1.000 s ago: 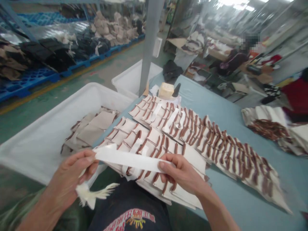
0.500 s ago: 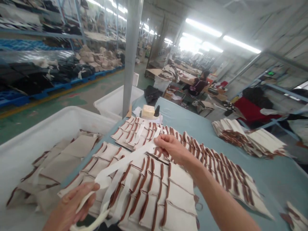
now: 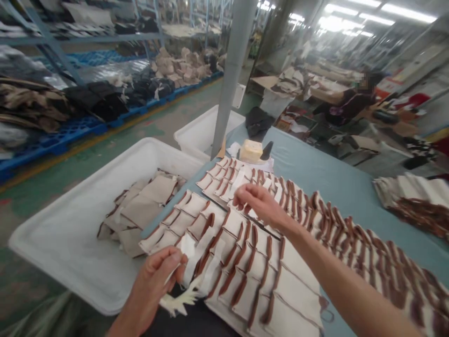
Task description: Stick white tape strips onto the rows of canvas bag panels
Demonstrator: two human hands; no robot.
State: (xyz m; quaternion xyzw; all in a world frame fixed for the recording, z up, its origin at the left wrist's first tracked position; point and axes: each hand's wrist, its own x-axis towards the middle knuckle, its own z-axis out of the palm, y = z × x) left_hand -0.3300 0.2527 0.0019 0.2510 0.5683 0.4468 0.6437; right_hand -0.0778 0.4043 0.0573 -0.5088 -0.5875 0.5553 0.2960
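Note:
My left hand (image 3: 154, 276) is closed with thumb and fingers pinching a white strip (image 3: 188, 245). Below it, the frayed pale end of a strip (image 3: 182, 299) hangs near the table edge. My right hand (image 3: 257, 201) is over the far rows, fingers curled together; whatever they may hold is hidden. Rows of cream fabric pieces with brown edges (image 3: 257, 276) lie beneath and between the hands. Another white strip (image 3: 213, 260) lies across the near rows, and one more (image 3: 238, 180) lies on the far rows.
A white bin (image 3: 70, 238) at left holds stacked fabric pieces (image 3: 147, 201). A yellowish block (image 3: 250, 150) and a dark cone stand at the blue table's (image 3: 315, 161) far end, beside a metal post (image 3: 233, 70). Folded stacks (image 3: 417, 201) lie at right. A person (image 3: 351, 100) sits beyond.
The strip stretched between both hands no longer spans them; the left hand still pinches a white strip. My right hand's fingers have curled in. The whole view has turned to the left.

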